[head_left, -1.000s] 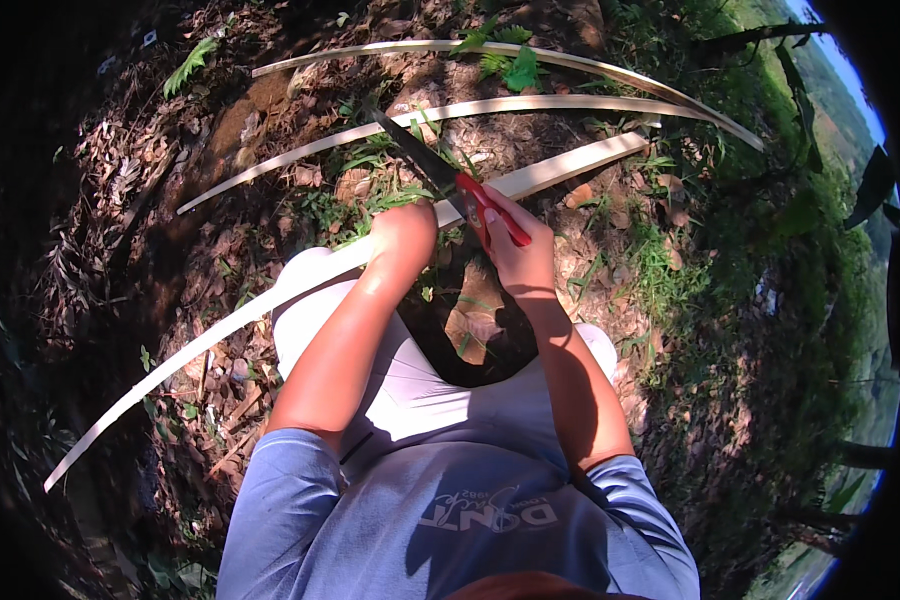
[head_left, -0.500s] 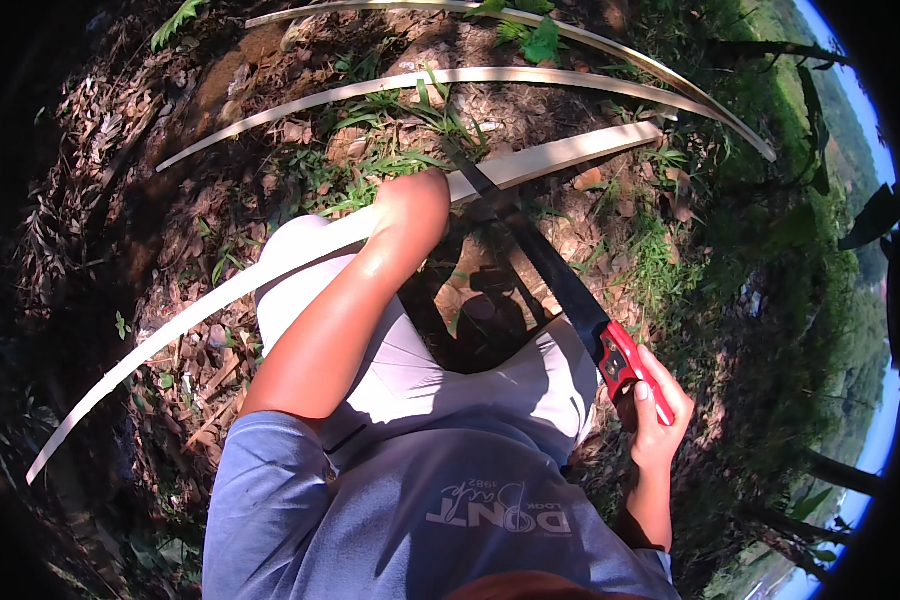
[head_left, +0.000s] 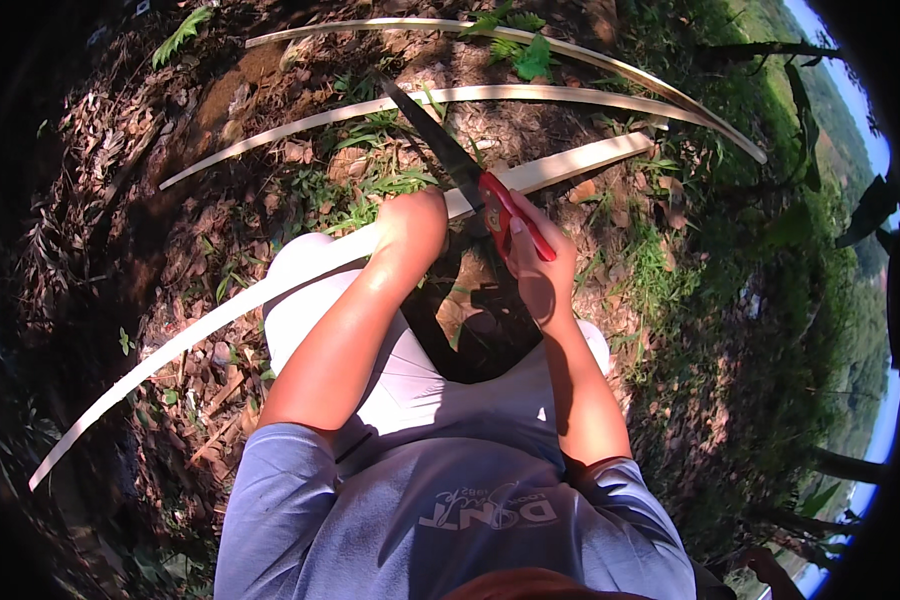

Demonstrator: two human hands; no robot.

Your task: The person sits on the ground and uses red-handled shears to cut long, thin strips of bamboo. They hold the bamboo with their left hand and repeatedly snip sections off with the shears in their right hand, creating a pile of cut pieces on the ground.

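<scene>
A long pale wooden strip [head_left: 210, 320] runs from the lower left, over my thigh, to the upper right. My left hand [head_left: 413, 226] is closed around it near its middle. Just to the right, my right hand [head_left: 542, 250] grips the red handle of a hand saw [head_left: 440, 142]. Its dark blade lies across the strip and points to the far left, the tip reaching past a second strip on the ground. The blade crosses close beside my left hand's knuckles. Whether the teeth sit in a cut cannot be made out.
Two more long pale strips lie beyond: a nearer strip [head_left: 370, 107] and a farther strip [head_left: 390, 24], meeting at the right. Dry leaves [head_left: 100, 170] and grass tufts [head_left: 660, 265] cover the ground. A dark object stands in shadow between my knees. Greenery drops away at the right.
My right hand has pushed the saw forward and to the left, bringing the handle from beside my right thigh up to the strip. My left hand keeps its grip on the strip.
</scene>
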